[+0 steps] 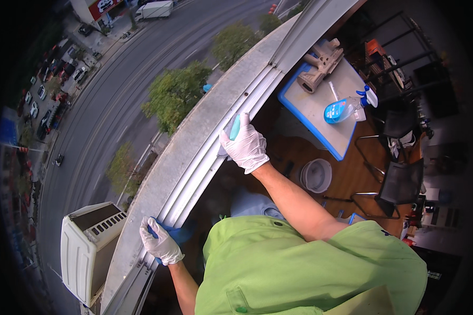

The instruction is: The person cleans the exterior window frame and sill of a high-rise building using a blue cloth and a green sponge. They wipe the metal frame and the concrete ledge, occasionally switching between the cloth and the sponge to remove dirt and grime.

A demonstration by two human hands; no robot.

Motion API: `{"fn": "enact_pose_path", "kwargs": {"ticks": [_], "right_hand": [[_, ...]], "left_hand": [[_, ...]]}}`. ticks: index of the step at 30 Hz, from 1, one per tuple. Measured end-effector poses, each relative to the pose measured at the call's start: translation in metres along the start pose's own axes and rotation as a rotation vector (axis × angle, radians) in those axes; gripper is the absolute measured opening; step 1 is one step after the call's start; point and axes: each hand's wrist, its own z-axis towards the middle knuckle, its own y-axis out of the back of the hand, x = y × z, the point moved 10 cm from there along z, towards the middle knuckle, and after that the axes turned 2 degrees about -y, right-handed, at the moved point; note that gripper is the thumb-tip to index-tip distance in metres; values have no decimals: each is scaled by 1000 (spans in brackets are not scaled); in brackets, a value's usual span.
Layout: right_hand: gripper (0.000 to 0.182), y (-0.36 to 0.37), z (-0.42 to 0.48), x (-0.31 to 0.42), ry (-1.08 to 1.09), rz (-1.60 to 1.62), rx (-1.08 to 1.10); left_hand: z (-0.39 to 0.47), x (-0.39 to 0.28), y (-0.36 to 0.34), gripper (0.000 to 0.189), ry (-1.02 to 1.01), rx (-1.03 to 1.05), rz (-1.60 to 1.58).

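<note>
White thin gloves cover both my hands. My right hand (245,146) grips a teal-handled tool (235,126), its kind not clear, over a grey cloth (222,151) on the metal window track (205,167). Lower left, my left hand (161,241) holds a blue cloth (177,235) at the track's lower end, beside the window frame. The track's parallel grooves run diagonally between my hands. A spray bottle of blue liquid (339,110) lies on a blue-edged table to the right, apart from my hands.
A concrete ledge (173,149) borders the track outside, high above a road with trees. An air conditioner unit (87,248) hangs outside at lower left. Indoors are the blue-edged table (305,118) bearing a tan rifle-shaped object (321,67), a white bucket (316,176) and black chairs (402,183).
</note>
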Motion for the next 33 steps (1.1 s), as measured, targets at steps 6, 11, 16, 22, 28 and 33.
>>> {"fn": "enact_pose_path", "kwargs": {"ticks": [6, 11, 16, 22, 28, 33], "right_hand": [[71, -28, -50, 32, 80, 114, 80], [67, -40, -77, 43, -23, 303, 237], [45, 12, -38, 34, -236, 840, 229], [61, 116, 131, -47, -192, 211, -259], [78, 95, 187, -74, -265, -242, -156], [81, 88, 190, -69, -257, -283, -101]], "left_hand": [[3, -8, 1, 16, -30, 24, -12], [3, -14, 1, 15, -45, 25, -40], [6, -11, 2, 13, -40, 21, -50], [2, -8, 4, 15, -29, -14, -35], [-1, -2, 6, 17, -23, -53, -17], [-2, 0, 4, 18, 8, -51, 2]]}}
